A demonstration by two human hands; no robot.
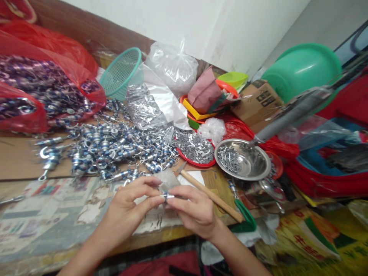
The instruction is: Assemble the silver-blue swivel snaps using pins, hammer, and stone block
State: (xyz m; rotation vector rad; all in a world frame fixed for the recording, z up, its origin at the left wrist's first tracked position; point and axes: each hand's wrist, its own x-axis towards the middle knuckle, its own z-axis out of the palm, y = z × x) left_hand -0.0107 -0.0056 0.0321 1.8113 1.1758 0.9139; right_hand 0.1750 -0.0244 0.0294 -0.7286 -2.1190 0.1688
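Between the fingertips of both hands is a small silver-and-blue metal fitting (166,196), held level above the front of the bench. My left hand (137,199) pinches its left end with thumb and forefinger. On the other end, my right hand (193,207) closes in the same way, and the fingers cover much of the part. Just behind the hands lies a hammer (211,194) with a pale wooden handle, its head by a grey block (167,179). A large heap of silver-and-blue hook fittings (106,147) spreads behind my left hand.
A red plate of small metal clips (198,149) stands beside a steel bowl (244,159) holding pins. Red bags of purple fittings (37,88) fill the back left. A grey metal bar (290,115) slants over the right side. A green strap (245,216) hangs at the front edge.
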